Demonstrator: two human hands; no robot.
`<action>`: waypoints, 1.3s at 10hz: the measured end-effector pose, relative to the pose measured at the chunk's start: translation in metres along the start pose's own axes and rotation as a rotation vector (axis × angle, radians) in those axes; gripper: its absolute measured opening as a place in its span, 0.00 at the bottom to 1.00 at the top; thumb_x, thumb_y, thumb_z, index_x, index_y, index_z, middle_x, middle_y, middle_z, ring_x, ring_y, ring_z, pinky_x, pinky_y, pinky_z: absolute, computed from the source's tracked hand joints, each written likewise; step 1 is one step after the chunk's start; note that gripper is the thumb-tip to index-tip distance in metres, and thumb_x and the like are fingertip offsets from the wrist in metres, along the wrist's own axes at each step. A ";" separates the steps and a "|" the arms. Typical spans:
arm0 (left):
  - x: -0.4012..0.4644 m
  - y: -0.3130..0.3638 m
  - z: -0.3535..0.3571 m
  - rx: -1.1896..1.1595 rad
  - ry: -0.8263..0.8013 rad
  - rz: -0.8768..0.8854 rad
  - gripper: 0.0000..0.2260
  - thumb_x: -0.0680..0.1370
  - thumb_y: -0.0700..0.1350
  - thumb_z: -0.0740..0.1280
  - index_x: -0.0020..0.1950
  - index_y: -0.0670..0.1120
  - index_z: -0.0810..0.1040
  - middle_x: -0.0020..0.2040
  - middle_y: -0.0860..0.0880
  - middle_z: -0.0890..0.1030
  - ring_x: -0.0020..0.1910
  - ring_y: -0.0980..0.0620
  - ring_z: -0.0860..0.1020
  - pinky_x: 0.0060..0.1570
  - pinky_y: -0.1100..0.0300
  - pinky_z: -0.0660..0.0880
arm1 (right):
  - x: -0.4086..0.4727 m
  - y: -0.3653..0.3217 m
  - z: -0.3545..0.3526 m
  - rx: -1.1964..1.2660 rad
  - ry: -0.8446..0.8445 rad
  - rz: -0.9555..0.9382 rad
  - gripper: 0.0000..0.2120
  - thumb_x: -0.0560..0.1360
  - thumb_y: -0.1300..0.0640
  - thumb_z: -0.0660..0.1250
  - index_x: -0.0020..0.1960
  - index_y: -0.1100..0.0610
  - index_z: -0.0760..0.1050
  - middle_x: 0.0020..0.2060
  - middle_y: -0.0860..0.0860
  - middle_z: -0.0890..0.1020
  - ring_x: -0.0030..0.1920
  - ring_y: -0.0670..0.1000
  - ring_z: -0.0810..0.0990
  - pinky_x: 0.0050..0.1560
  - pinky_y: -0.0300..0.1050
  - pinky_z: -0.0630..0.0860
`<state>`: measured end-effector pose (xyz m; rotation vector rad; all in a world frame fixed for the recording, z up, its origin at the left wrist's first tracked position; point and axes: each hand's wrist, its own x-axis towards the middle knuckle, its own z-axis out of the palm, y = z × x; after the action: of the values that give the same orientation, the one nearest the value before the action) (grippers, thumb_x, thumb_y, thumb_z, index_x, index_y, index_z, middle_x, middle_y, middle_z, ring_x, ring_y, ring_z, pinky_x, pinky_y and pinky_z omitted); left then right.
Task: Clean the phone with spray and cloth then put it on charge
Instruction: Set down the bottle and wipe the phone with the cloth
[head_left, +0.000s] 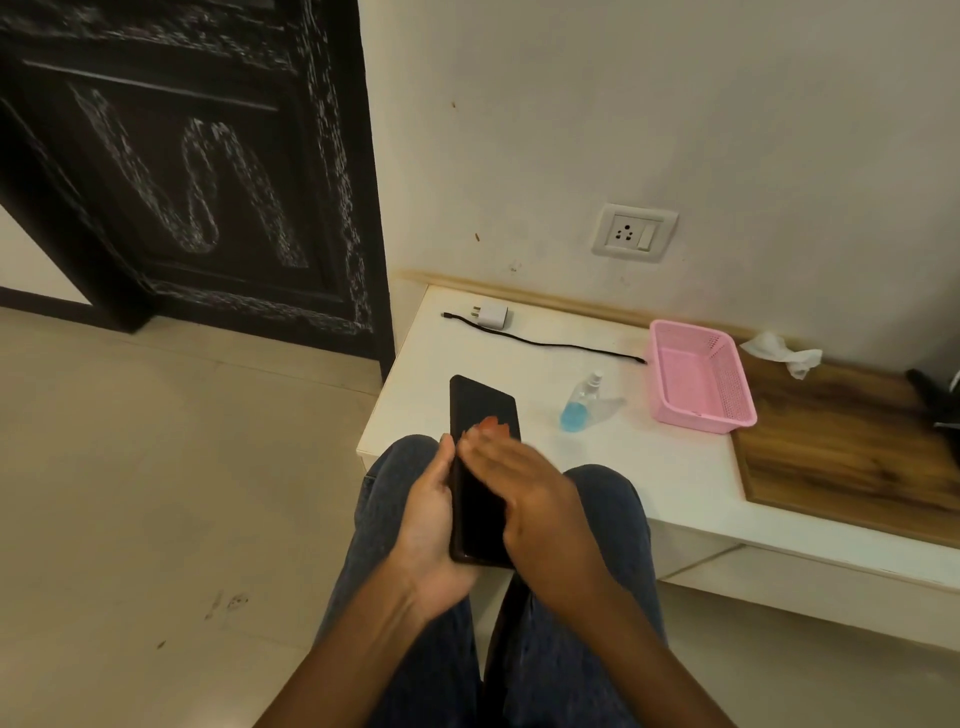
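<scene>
A dark carved door (197, 171) fills the upper left, with pale tiled floor (156, 467) running open below it and to the left of the knees (400, 467). A white ledge (597, 467) juts from the wall; its near edge runs diagonally just beyond the knees and its left corner sits beside the door frame. A wooden board (852, 447) covers the ledge's right end. A pink basket (701, 376) stands at the board's left edge. A socket (635, 232) is set in the wall above the ledge.

The phone (480, 415), dark screen up, is held over the lap, its far end overlapping the ledge's near edge. A spray bottle (577, 408) with blue liquid lies just right of it on the ledge, tilted. Well behind, a black cable (550, 345) stretches from near a white charger (492, 315) toward the basket. A crumpled white cloth (782, 353) lies beyond the basket by the wall.

The left hand (431, 519) cradles the phone from below, fingers curled round its left edge. The right hand (535, 499) lies flat across the screen, motion-blurred, fingers straight and together; something reddish shows at the fingertips (491, 426), too blurred to tell.
</scene>
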<state>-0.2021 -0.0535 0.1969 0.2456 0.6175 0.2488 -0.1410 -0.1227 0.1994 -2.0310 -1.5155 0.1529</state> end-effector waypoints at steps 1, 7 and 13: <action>0.004 0.005 -0.008 0.052 0.040 -0.008 0.31 0.76 0.64 0.58 0.64 0.40 0.76 0.56 0.42 0.80 0.56 0.45 0.78 0.62 0.50 0.71 | -0.037 -0.012 0.012 -0.131 -0.308 -0.187 0.17 0.73 0.67 0.63 0.62 0.64 0.75 0.60 0.59 0.77 0.62 0.62 0.75 0.62 0.53 0.72; 0.015 -0.008 -0.007 0.132 -0.108 -0.019 0.26 0.79 0.62 0.54 0.57 0.46 0.83 0.57 0.42 0.83 0.53 0.45 0.82 0.47 0.51 0.81 | 0.011 0.065 -0.027 -0.108 0.077 -0.041 0.29 0.58 0.81 0.73 0.57 0.66 0.78 0.56 0.61 0.80 0.58 0.62 0.78 0.62 0.57 0.67; 0.043 0.023 -0.019 0.074 -0.033 0.016 0.30 0.78 0.63 0.52 0.63 0.40 0.76 0.63 0.40 0.77 0.58 0.43 0.76 0.62 0.47 0.69 | -0.032 0.024 -0.004 0.009 0.071 -0.203 0.28 0.83 0.53 0.43 0.52 0.64 0.81 0.54 0.57 0.82 0.56 0.57 0.80 0.61 0.40 0.69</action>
<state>-0.1831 -0.0161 0.1650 0.3249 0.5926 0.2369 -0.1302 -0.1576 0.1821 -1.8425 -1.6608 0.0062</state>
